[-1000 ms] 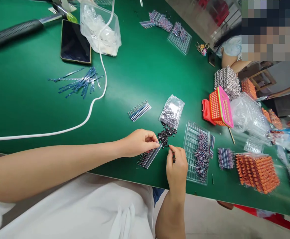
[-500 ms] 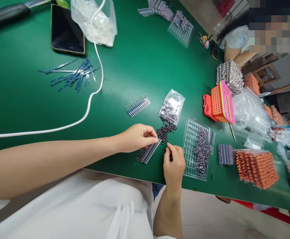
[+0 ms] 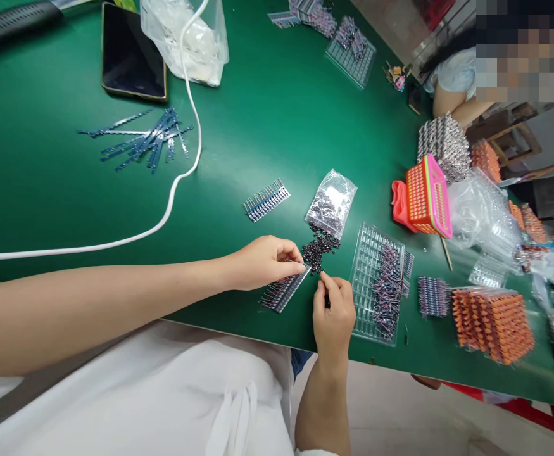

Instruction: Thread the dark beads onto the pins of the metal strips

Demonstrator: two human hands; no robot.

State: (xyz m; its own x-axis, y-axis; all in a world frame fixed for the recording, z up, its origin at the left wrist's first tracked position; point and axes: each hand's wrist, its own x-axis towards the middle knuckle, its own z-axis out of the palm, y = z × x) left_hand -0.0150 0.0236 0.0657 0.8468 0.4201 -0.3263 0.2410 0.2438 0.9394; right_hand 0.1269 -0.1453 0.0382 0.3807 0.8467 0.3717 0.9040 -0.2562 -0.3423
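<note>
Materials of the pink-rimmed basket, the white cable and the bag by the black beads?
Basket: probably moulded plastic, satin; even lattice, saturated colour.
Cable: smooth plastic or rubber jacket, can't tell which; loose bends.
Bag: thin clear plastic film, glossy; glare, creases, dark contents showing through.

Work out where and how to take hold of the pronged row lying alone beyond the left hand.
Pinch the banded edge of the pronged row, coming from the near side above the left hand. It lies flat, and thin prongs stick out along its far edge, so the band seems the firmer grip.
</note>
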